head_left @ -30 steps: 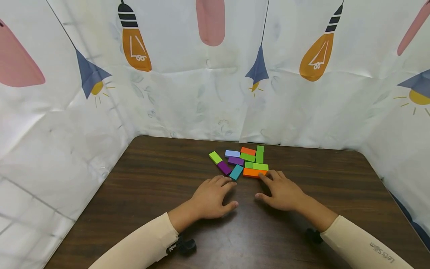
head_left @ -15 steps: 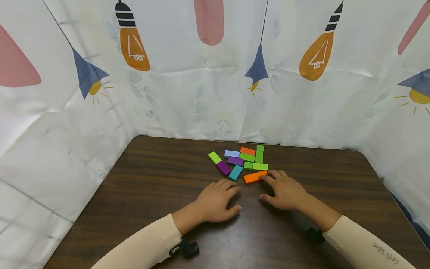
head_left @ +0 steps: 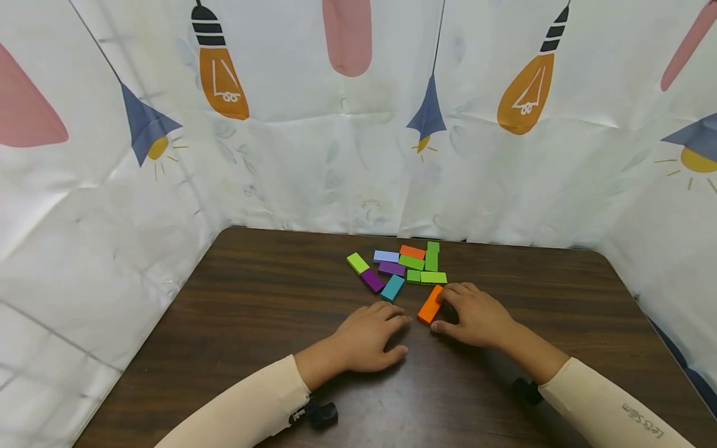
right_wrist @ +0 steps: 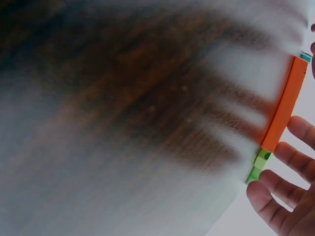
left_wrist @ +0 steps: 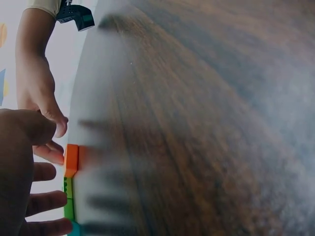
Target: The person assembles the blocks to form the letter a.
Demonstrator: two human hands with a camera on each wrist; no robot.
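An orange block [head_left: 430,305] lies slanted on the table, apart from the other blocks. My right hand [head_left: 473,317] touches its right side with the fingertips; the thumb sits by its near end, and whether it makes contact I cannot tell. In the right wrist view the fingers look fairly straight beside the orange block [right_wrist: 286,105]. My left hand [head_left: 370,339] hovers low or rests over the table left of it, fingers spread and holding nothing. Nearest to the left fingertips is a teal block [head_left: 393,288]. A light green block [head_left: 434,277] lies just beyond the orange one.
Several more blocks cluster farther back, among them a dark purple block [head_left: 372,280], a yellow-green block [head_left: 357,263], a lavender block [head_left: 386,256] and a red-orange block [head_left: 412,252]. The brown wooden table [head_left: 269,280] ends at a patterned white curtain [head_left: 302,168].
The orange block has come away from the light green blocks and swung from crosswise to slanting toward me, with the right fingers at it. My left hand has shifted slightly right and nearer.
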